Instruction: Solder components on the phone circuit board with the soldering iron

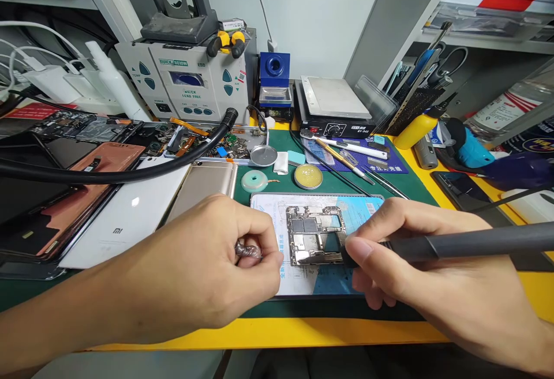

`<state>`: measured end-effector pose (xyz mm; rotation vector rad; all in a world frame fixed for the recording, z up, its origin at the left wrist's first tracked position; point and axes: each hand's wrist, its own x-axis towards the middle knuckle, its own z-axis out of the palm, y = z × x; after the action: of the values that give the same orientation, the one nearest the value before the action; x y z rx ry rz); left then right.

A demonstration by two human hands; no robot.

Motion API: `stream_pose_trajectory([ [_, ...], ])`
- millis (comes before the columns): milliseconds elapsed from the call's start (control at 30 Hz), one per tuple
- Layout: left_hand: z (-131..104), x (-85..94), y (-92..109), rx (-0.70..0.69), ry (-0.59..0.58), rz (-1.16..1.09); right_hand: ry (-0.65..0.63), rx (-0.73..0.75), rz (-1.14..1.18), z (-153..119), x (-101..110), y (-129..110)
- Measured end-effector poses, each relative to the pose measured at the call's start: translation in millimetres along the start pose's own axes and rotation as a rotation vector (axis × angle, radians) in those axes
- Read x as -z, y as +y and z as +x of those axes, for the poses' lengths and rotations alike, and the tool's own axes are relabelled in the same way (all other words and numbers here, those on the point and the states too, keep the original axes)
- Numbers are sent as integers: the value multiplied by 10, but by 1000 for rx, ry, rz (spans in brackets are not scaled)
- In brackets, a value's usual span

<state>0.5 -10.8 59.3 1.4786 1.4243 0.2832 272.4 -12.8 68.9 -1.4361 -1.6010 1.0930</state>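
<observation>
A phone circuit board (305, 226) lies on a blue and white pad (298, 282) in the middle. My right hand (415, 263) pinches a black soldering iron (476, 241) near its front; the iron's metal tip points left over the board's lower edge. Left of the board, my left hand (234, 258) is closed around a small coil of solder wire (248, 250), its thumb and forefinger pressed together beside the pad. Behind the pad sit a round tin of yellow paste (308, 176) and a green spool (254, 181).
A hot air station (190, 82) stands at the back left, its black hose (130, 176) crossing over phones and parts. A heating plate (335, 108), tweezers and brushes are behind the pad. Bottles and a dark phone (461, 191) lie at the right.
</observation>
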Motion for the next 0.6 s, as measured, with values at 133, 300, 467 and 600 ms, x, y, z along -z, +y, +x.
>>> stream_pose_trajectory([
  [133, -7, 2, 48, 15, 6, -6, -4, 6, 0, 3, 3, -4],
  [300, -13, 2, 56, 27, 8, -14, -19, 17, -31, 4, 6, -7],
  [467, -3, -7, -27, 3, -5, -26, -35, 42, -63, 14, 13, -8],
  [600, -7, -20, -73, -29, -13, -49, -35, 50, -55, 12, 11, -6],
])
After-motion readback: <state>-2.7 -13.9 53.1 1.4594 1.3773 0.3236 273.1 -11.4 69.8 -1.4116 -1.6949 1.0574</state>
